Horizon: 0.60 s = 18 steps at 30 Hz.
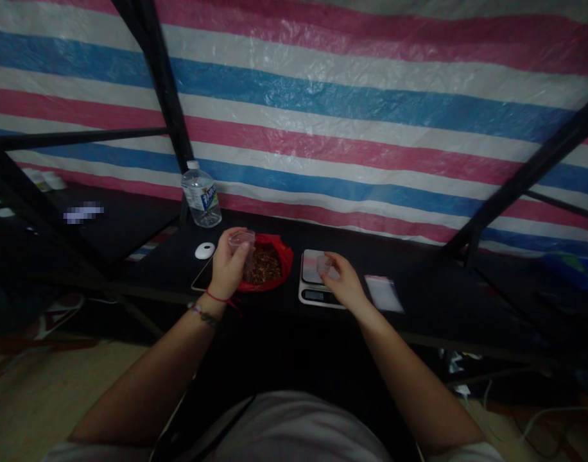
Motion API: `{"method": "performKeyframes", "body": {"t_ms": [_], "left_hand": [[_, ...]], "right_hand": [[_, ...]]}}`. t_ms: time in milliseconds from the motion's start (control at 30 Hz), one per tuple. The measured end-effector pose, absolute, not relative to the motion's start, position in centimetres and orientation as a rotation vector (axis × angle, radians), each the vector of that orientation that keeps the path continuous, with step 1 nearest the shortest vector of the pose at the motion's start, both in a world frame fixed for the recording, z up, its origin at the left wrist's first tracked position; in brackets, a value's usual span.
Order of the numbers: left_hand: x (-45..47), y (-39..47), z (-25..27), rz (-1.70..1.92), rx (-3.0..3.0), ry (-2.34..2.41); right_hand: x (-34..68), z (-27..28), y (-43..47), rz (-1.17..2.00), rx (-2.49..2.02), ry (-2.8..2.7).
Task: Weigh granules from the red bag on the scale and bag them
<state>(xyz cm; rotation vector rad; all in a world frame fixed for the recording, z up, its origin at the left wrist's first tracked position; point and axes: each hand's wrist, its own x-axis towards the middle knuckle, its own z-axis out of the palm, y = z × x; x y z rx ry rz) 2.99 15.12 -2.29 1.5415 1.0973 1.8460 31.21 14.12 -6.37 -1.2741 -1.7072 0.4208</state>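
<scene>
My left hand (230, 263) is closed round a clear plastic cup (242, 240), held beside and slightly over a red bag (286, 256). The bag lies open, with brown, grainy loose bits (266, 265) inside. At the kitchen scale (309, 296), my right hand (339, 276) grips a small clear cup (323, 264) between thumb and fingers. That cup is on or just above the weighing plate; I cannot tell which. The scale's display (315, 296) faces me, its reading too small to make out. Just right of the scale lies a clear zip bag (383, 294).
A clear plastic bottle (202, 197) stands at the back left, with a white mouse-shaped object (205, 251) in front of it. A dark flat device (202, 277) lies partly behind my left hand. Black metal posts (171, 109) and a striped tarp (323, 128) bound the black table (429, 269).
</scene>
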Motion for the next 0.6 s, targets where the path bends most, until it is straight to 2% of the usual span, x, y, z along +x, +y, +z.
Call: {"method": "performKeyframes", "body": {"t_ms": [100,300,467,600], "left_hand": [[1.3,15.9,-1.9,1.918,1.438,1.024],[-0.4,16.6,-1.1,2.051,1.202,1.003],[-0.6,17.1,-1.5,2.043,1.153,1.039],[-0.7,17.2,-1.7,2.019,1.161,1.062]], "right_hand": [[32.7,-7.5,15.5,0.180,-1.441,-1.816],[34.0,-9.1,16.4,-0.014,-1.519,-1.957],[32.7,-7.9,15.9,-0.049,-1.464,-1.888],[30.3,-6.3,16.5,0.011,-1.377,-2.048]]}}
